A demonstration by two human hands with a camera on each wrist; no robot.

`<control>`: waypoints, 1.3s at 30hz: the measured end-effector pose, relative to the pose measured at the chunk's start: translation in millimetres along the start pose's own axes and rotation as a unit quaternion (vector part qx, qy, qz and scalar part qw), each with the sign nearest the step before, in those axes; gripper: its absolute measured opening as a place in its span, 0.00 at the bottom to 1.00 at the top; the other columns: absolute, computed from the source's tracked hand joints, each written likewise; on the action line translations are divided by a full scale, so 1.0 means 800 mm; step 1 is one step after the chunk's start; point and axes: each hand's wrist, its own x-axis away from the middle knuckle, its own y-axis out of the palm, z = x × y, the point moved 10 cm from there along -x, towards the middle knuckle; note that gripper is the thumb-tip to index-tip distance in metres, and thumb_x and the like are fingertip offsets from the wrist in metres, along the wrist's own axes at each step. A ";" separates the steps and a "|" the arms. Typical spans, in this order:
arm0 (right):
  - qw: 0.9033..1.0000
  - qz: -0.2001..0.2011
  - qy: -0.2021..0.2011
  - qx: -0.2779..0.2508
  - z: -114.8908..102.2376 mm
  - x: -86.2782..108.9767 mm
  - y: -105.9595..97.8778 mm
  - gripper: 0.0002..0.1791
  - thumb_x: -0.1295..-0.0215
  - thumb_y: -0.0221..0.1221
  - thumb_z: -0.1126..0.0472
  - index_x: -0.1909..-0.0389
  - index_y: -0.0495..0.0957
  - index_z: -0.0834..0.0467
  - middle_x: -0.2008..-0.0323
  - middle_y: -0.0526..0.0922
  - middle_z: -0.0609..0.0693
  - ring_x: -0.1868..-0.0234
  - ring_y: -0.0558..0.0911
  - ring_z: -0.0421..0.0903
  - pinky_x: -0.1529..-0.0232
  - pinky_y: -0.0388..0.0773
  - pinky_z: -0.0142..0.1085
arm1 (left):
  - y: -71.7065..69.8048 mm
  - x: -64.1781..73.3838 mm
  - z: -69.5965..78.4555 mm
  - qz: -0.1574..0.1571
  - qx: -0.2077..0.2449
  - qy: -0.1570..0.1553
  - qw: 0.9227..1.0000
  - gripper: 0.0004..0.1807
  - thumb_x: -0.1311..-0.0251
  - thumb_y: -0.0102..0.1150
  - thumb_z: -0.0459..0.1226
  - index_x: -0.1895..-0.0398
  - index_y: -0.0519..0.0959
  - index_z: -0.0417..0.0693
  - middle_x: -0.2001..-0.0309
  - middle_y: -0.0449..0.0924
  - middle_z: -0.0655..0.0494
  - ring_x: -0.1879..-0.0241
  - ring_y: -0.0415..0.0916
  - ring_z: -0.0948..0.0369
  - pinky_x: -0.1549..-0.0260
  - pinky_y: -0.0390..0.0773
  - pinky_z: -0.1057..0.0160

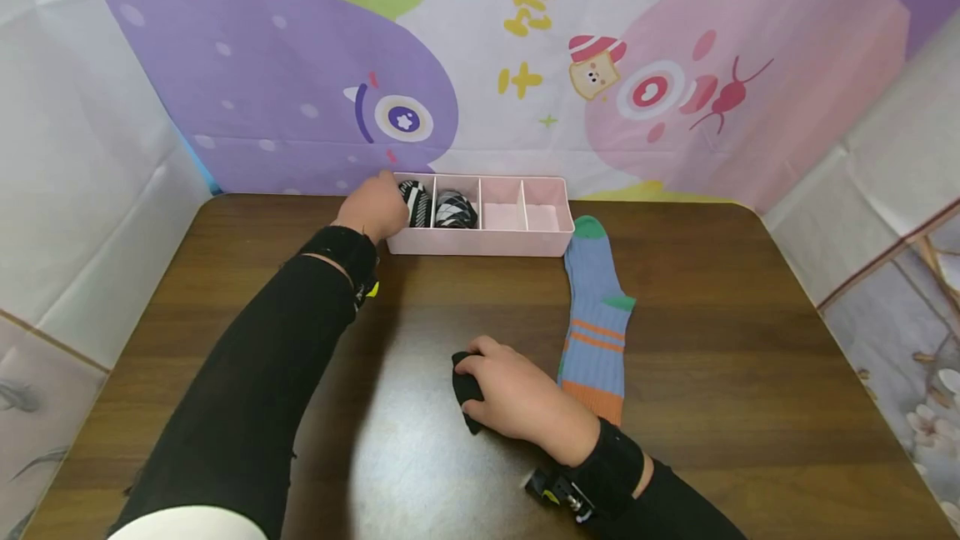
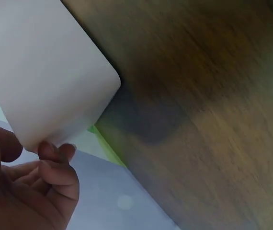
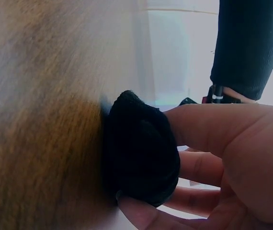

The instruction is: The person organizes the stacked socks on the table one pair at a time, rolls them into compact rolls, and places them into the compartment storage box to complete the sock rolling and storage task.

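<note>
A pale pink storage box point(image 1: 480, 243) with a row of compartments stands at the back of the table. Its left end is in the grasp of my left hand point(image 1: 373, 208); the left wrist view has the fingers point(image 2: 55, 165) curled at the corner of the box. Two rolled patterned socks sit inside, a striped one point(image 1: 417, 205) leftmost and a black-and-white one point(image 1: 454, 210) beside it. Nearer the front, my right hand point(image 1: 517, 398) grips a rolled black sock point(image 3: 141, 148), low against the tabletop, thumb and fingers around it.
A pair of blue socks point(image 1: 596, 315) with green toe and heel and orange bands lies flat right of the box, partly behind my right hand. The wooden table point(image 1: 720, 340) ends at a cartoon-printed cloth point(image 1: 480, 107) right behind the box.
</note>
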 end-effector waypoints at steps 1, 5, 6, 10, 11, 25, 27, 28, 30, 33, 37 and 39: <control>1.000 0.001 -0.001 0.001 -0.001 0.000 0.000 0.24 0.39 0.66 0.50 0.42 0.78 0.51 0.37 0.70 0.53 0.44 0.76 0.50 0.50 0.78 0.41 | 0.001 -0.002 -0.001 -0.004 0.000 -0.001 1.000 0.32 0.35 0.42 0.35 0.31 0.54 0.26 0.39 0.68 0.32 0.42 0.70 0.43 0.41 0.70 0.45; 1.000 0.001 -0.004 0.004 -0.004 0.000 0.000 0.24 0.40 0.66 0.50 0.43 0.79 0.51 0.38 0.70 0.52 0.44 0.76 0.50 0.51 0.78 0.41 | 0.007 -0.004 -0.007 -0.022 0.006 0.002 1.000 0.34 0.35 0.41 0.34 0.29 0.48 0.27 0.37 0.66 0.31 0.40 0.68 0.42 0.40 0.68 0.45; 1.000 0.001 -0.004 0.003 -0.004 0.000 0.000 0.24 0.40 0.66 0.51 0.43 0.79 0.51 0.38 0.70 0.52 0.44 0.76 0.50 0.51 0.78 0.41 | 0.009 -0.004 -0.008 -0.025 0.007 0.004 1.000 0.34 0.35 0.41 0.33 0.28 0.47 0.27 0.36 0.65 0.31 0.39 0.67 0.42 0.39 0.68 0.45; 1.000 -0.005 -0.002 -0.001 -0.005 0.000 -0.001 0.24 0.39 0.66 0.51 0.42 0.78 0.52 0.37 0.70 0.52 0.43 0.75 0.50 0.50 0.77 0.41 | 0.013 -0.003 -0.009 -0.024 0.008 0.020 0.999 0.34 0.36 0.39 0.32 0.29 0.45 0.26 0.38 0.66 0.29 0.40 0.68 0.41 0.39 0.68 0.46; 1.000 -0.006 -0.002 -0.001 -0.005 0.001 -0.001 0.24 0.39 0.66 0.51 0.42 0.78 0.52 0.37 0.70 0.52 0.43 0.75 0.50 0.50 0.77 0.41 | 0.013 -0.003 -0.008 -0.021 0.005 0.024 0.999 0.34 0.36 0.38 0.32 0.29 0.46 0.26 0.38 0.66 0.29 0.40 0.68 0.41 0.39 0.68 0.46; 1.000 0.017 -0.005 -0.015 -0.001 0.000 -0.002 0.23 0.40 0.66 0.51 0.44 0.79 0.52 0.39 0.71 0.52 0.48 0.77 0.48 0.52 0.78 0.41 | 0.022 -0.004 -0.006 -0.025 0.016 -0.012 0.999 0.35 0.29 0.34 0.35 0.25 0.37 0.32 0.35 0.65 0.32 0.40 0.69 0.44 0.39 0.68 0.47; 1.000 0.018 -0.007 -0.013 -0.002 -0.001 -0.001 0.23 0.40 0.66 0.51 0.44 0.79 0.52 0.40 0.71 0.52 0.48 0.77 0.48 0.53 0.78 0.41 | 0.023 -0.005 -0.008 -0.028 0.014 -0.012 0.999 0.36 0.30 0.35 0.35 0.25 0.36 0.32 0.34 0.64 0.32 0.40 0.69 0.44 0.40 0.68 0.47; 1.000 0.019 -0.008 -0.013 -0.003 -0.002 -0.001 0.23 0.40 0.66 0.51 0.44 0.79 0.52 0.40 0.71 0.53 0.48 0.77 0.48 0.52 0.78 0.41 | 0.024 -0.006 -0.009 -0.030 0.015 -0.013 0.999 0.36 0.30 0.34 0.35 0.24 0.36 0.32 0.34 0.64 0.32 0.41 0.69 0.44 0.40 0.69 0.47; 1.000 0.019 -0.009 -0.012 -0.003 -0.003 0.000 0.22 0.40 0.66 0.51 0.45 0.79 0.52 0.40 0.71 0.53 0.48 0.77 0.49 0.53 0.78 0.41 | 0.023 -0.005 -0.011 -0.034 0.021 -0.017 0.999 0.36 0.29 0.35 0.35 0.24 0.35 0.33 0.33 0.63 0.32 0.41 0.69 0.45 0.40 0.69 0.47; 1.000 0.019 -0.008 -0.009 -0.004 -0.003 0.000 0.22 0.40 0.65 0.52 0.45 0.79 0.52 0.40 0.71 0.53 0.48 0.77 0.49 0.52 0.78 0.41 | 0.023 -0.005 -0.013 -0.035 0.024 -0.022 0.999 0.36 0.29 0.35 0.35 0.24 0.35 0.33 0.33 0.63 0.33 0.41 0.69 0.45 0.39 0.68 0.47; 1.000 0.020 -0.006 -0.001 -0.005 -0.002 -0.002 0.22 0.40 0.65 0.52 0.44 0.79 0.52 0.39 0.71 0.53 0.49 0.78 0.49 0.52 0.78 0.42 | 0.025 -0.007 -0.014 -0.034 0.030 -0.032 0.998 0.36 0.29 0.35 0.36 0.24 0.36 0.35 0.33 0.63 0.33 0.39 0.68 0.44 0.38 0.67 0.46; 1.000 0.021 -0.005 0.004 -0.005 -0.001 -0.002 0.22 0.40 0.65 0.52 0.44 0.79 0.52 0.39 0.71 0.53 0.48 0.78 0.50 0.52 0.78 0.42 | 0.025 -0.007 -0.013 -0.036 0.034 -0.034 0.998 0.36 0.29 0.35 0.36 0.24 0.35 0.35 0.32 0.62 0.33 0.38 0.67 0.44 0.37 0.65 0.46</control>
